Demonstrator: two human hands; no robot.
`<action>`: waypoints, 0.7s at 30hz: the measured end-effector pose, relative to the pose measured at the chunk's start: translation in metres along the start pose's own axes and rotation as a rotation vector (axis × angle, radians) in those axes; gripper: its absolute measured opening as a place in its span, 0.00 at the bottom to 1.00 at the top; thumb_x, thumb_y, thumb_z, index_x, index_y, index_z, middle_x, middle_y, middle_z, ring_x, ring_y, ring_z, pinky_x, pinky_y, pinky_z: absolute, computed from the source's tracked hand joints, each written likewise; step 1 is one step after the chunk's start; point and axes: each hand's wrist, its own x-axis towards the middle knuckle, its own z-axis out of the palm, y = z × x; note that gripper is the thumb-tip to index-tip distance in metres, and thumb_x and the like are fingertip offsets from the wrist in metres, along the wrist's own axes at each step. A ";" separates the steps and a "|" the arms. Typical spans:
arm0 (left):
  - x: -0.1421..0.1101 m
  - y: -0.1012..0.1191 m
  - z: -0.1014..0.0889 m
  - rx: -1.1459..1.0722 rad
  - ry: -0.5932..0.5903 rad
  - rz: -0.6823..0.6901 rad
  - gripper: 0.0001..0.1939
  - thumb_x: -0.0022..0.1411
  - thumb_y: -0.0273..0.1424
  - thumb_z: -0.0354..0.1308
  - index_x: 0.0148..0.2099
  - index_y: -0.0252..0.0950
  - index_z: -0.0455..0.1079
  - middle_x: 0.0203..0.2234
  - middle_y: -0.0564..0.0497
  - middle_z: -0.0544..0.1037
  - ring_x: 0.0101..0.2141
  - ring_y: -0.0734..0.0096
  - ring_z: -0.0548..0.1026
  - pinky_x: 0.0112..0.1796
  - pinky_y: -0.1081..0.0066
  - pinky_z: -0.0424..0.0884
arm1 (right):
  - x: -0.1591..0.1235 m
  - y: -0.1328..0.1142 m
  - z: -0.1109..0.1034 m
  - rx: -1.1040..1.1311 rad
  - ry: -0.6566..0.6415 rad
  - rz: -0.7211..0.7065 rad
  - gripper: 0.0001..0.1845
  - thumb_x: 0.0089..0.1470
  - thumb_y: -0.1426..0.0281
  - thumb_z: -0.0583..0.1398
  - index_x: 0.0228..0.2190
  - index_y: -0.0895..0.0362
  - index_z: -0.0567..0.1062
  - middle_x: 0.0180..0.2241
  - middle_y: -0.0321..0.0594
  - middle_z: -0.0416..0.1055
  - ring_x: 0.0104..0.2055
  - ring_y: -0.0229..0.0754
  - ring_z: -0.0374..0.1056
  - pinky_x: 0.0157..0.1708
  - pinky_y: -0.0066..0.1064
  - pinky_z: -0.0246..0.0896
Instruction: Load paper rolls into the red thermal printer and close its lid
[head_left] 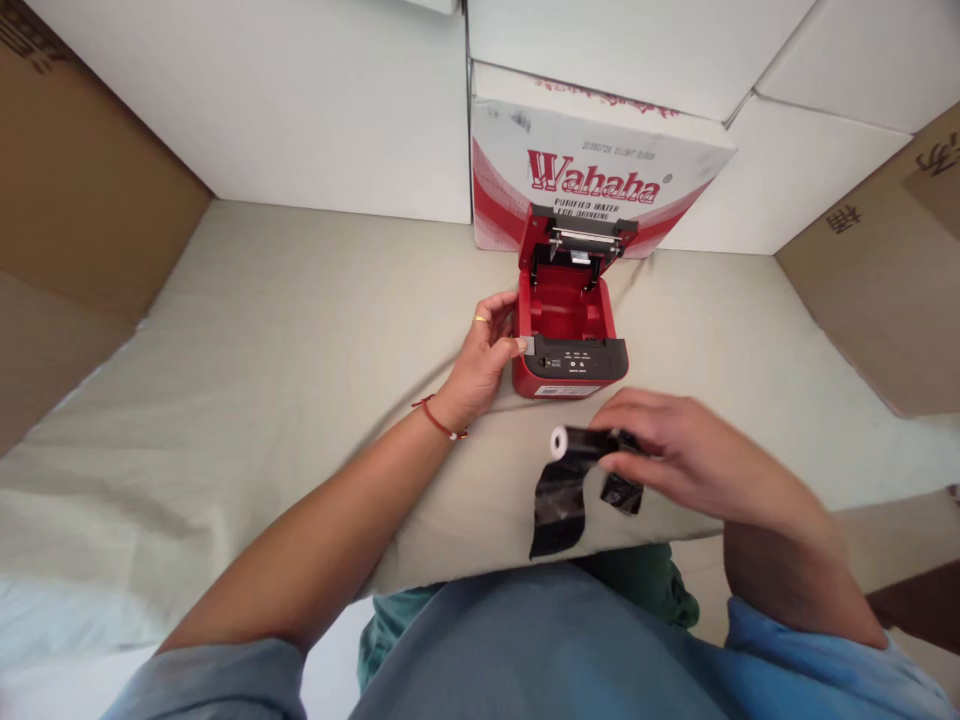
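A small red printer [571,390] stands on the cloth with its lid [581,236] raised, and its red inner bay is exposed. My left hand [487,350] grips the printer's left side, the thumb on the grey piece at the front panel's corner and the fingers along the outer wall. In front of the printer, my right hand [667,445] is closed round a black ribbon roll [589,442] with a white core. A loose black strip [559,508] hangs down from the roll. Crumpled black film [622,492] shows below my right fingers.
Pale cloth [300,330] covers the work surface. Behind the printer stands a white and red Wahaha water carton [600,160]. White boxes [337,100] line the back, with brown cartons at the left [90,200] and right [885,270]. The surface's front edge runs along my lap.
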 end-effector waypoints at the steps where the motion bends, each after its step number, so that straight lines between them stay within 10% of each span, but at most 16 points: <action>1: 0.000 -0.001 0.000 -0.002 -0.001 -0.001 0.37 0.61 0.49 0.80 0.67 0.51 0.71 0.72 0.49 0.76 0.76 0.50 0.70 0.77 0.49 0.66 | -0.002 0.001 -0.014 -0.003 0.108 -0.019 0.14 0.75 0.63 0.65 0.57 0.48 0.85 0.51 0.44 0.85 0.41 0.46 0.81 0.41 0.38 0.78; 6: 0.000 0.000 -0.001 -0.019 -0.005 -0.009 0.37 0.61 0.49 0.80 0.66 0.51 0.71 0.71 0.49 0.76 0.74 0.50 0.72 0.75 0.50 0.69 | 0.033 0.017 -0.054 -0.282 0.429 0.086 0.16 0.68 0.60 0.70 0.55 0.48 0.88 0.45 0.43 0.83 0.34 0.46 0.74 0.38 0.41 0.71; 13: -0.001 0.002 0.002 -0.006 0.015 -0.021 0.38 0.59 0.50 0.81 0.66 0.51 0.72 0.71 0.49 0.77 0.74 0.50 0.72 0.75 0.49 0.69 | 0.120 0.033 -0.044 -0.472 0.256 0.244 0.17 0.67 0.68 0.66 0.54 0.53 0.88 0.35 0.44 0.84 0.41 0.54 0.78 0.41 0.42 0.66; 21: -0.003 0.007 0.003 0.004 0.003 -0.033 0.38 0.61 0.48 0.80 0.68 0.50 0.70 0.71 0.48 0.76 0.74 0.50 0.72 0.76 0.48 0.68 | 0.134 0.039 -0.040 -0.560 0.207 0.280 0.14 0.67 0.68 0.65 0.49 0.56 0.89 0.38 0.52 0.86 0.43 0.61 0.81 0.43 0.47 0.72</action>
